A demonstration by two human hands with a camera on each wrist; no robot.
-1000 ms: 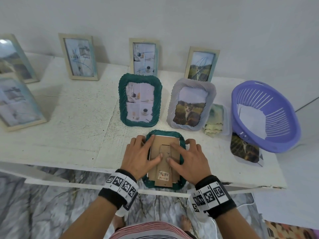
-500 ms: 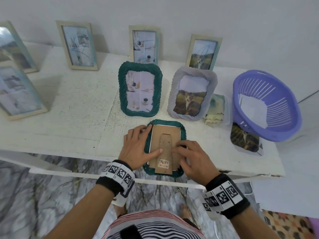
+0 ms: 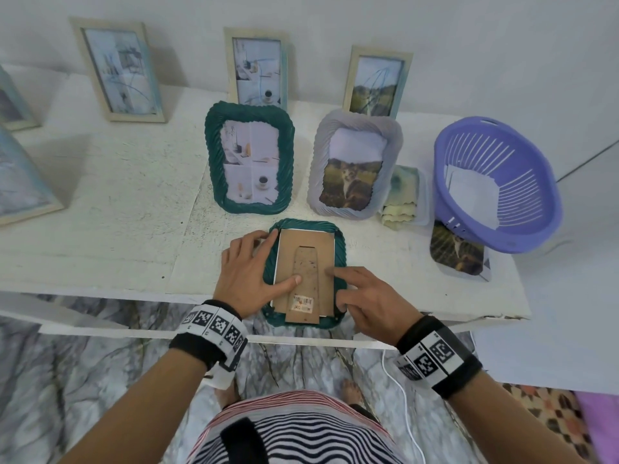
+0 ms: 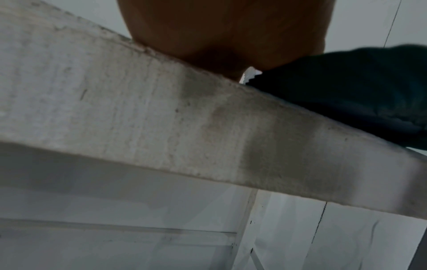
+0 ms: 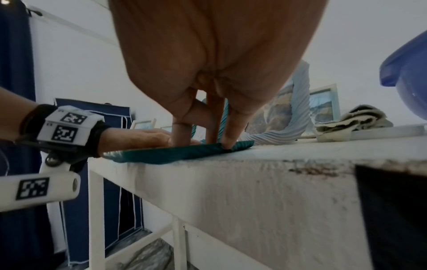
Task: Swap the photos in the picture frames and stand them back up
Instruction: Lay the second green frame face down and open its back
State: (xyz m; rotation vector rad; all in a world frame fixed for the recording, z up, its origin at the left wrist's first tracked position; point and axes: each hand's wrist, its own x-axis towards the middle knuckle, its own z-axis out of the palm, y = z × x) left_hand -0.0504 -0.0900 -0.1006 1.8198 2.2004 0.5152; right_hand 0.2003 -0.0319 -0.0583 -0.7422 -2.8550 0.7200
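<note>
A dark green frame (image 3: 339, 241) lies face down at the table's front edge, its brown cardboard back (image 3: 306, 249) and stand facing up. My left hand (image 3: 249, 267) lies flat on the frame's left side, thumb on the cardboard. My right hand (image 3: 365, 296) presses the right side, forefinger on the cardboard. In the right wrist view its fingertips (image 5: 227, 142) push down on the green rim (image 5: 175, 153). Behind stand a second green frame (image 3: 249, 155) and a pale grey frame (image 3: 355, 162) with a cat photo. A loose cat photo (image 3: 457, 251) lies half under the basket.
A purple basket (image 3: 495, 182) holding a white sheet leans at the right. A folded cloth (image 3: 402, 199) lies in a clear tray beside it. Several pale wooden frames stand along the wall and at the far left. The flat frame overhangs the table's front edge (image 3: 134, 289).
My right hand has slid from the middle of the cardboard toward the frame's right rim and nearer me. The left hand stays where it was.
</note>
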